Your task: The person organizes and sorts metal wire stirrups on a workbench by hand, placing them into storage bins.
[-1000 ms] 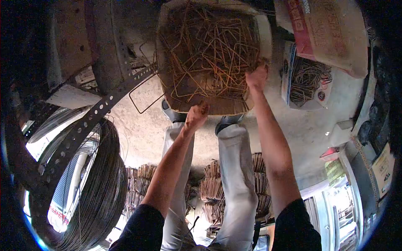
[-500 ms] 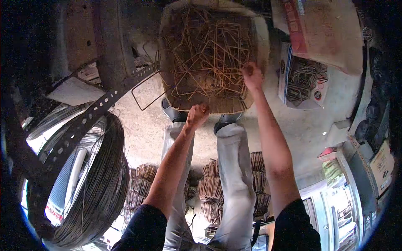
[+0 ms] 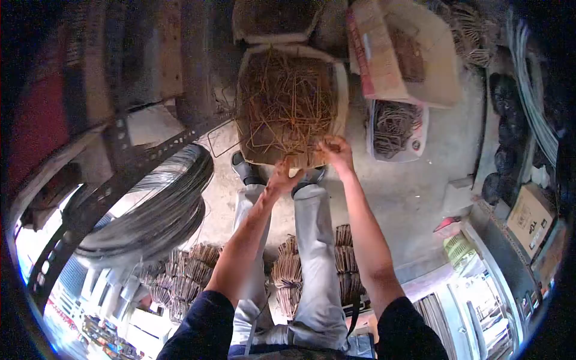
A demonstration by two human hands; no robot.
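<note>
A cardboard box (image 3: 342, 99) full of tangled rusty wire frames (image 3: 288, 96) stands on the floor in front of my feet. My left hand (image 3: 283, 176) is at the box's near edge, its thumb apart from the fingers and nothing visible in it. Just right of it, at the near right corner, my right hand (image 3: 336, 151) has its fingers curled; whatever they hold is too small and dark to make out. A bent rectangular wire (image 3: 223, 139) sticks out past the box's left side.
A smaller box (image 3: 423, 129) of wire pieces and an open carton (image 3: 441, 72) stand right. Left are a perforated metal bar (image 3: 174, 143) and a large wire coil (image 3: 162, 210). Bundled wire frames (image 3: 288, 270) lie near my legs. A taped carton (image 3: 531, 221) sits far right.
My right hand has moved down and inward from the box's right side toward my left hand. My left hand's fingers have spread. The whole view has shifted, showing more boxes at the top.
</note>
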